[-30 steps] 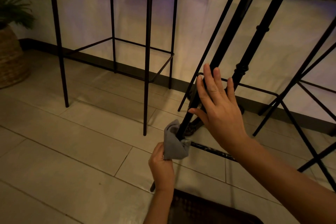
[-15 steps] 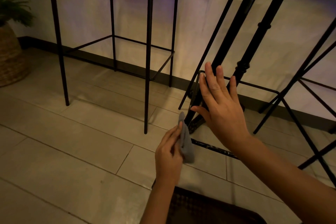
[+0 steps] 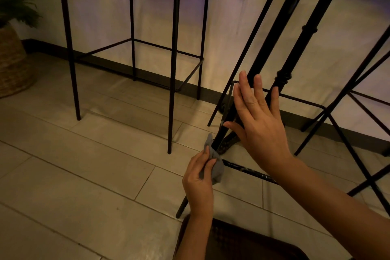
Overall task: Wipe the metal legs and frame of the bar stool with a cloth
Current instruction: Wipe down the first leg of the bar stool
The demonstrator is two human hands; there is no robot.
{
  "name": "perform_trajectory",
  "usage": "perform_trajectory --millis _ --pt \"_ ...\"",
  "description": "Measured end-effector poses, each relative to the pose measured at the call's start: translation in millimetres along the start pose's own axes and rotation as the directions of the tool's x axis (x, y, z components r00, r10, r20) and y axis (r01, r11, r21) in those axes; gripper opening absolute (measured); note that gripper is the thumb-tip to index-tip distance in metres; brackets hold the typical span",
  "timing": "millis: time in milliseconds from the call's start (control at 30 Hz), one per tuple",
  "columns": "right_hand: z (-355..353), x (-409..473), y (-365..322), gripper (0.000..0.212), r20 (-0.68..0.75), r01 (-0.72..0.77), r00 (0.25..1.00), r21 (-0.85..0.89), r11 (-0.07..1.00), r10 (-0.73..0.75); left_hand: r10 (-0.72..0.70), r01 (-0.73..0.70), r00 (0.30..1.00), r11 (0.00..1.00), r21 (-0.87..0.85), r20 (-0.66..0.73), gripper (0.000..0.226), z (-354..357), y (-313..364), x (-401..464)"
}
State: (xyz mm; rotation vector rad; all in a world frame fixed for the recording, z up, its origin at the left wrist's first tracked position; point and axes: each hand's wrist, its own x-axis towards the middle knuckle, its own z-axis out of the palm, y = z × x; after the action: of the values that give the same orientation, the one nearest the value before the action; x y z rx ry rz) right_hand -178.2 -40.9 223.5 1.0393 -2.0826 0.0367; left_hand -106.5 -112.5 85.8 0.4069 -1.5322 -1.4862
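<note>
Head view: the tilted stool leg point(image 3: 242, 99) runs from the lower left up to the upper right. The left hand point(image 3: 199, 183) pinches a grey cloth point(image 3: 216, 167) against the leg where a footrest bar point(image 3: 249, 170) meets it. The right hand point(image 3: 259, 120), fingers straight, seems to rest on the leg higher up. No writing shows.

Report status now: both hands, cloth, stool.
Left hand pinches cloth at stool leg. Right hand open, fingers straight, by the leg. Second stool stands left, apart.
</note>
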Motion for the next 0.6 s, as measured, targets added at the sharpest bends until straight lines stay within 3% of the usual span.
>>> perform_trajectory --millis 233,400,600 --pt "7 -6 -4 0.086 0.019 -0.005 1.0 -0.02 1.0 0.005 -0.066 0.067 0.997 0.997 0.024 -0.043 0.031 -7 -14 -5" --pt "14 -10 -5 0.083 0.03 0.003 1.0 -0.022 1.0 -0.002 0.039 -0.038 0.999 0.999 0.038 -0.03 0.026 -1 -7 -1" --pt "16 -11 -4 0.077 0.026 0.0 1.0 -0.025 1.0 0.001 0.03 -0.028 0.999 0.999 0.047 -0.039 0.028 -3 -16 -5"
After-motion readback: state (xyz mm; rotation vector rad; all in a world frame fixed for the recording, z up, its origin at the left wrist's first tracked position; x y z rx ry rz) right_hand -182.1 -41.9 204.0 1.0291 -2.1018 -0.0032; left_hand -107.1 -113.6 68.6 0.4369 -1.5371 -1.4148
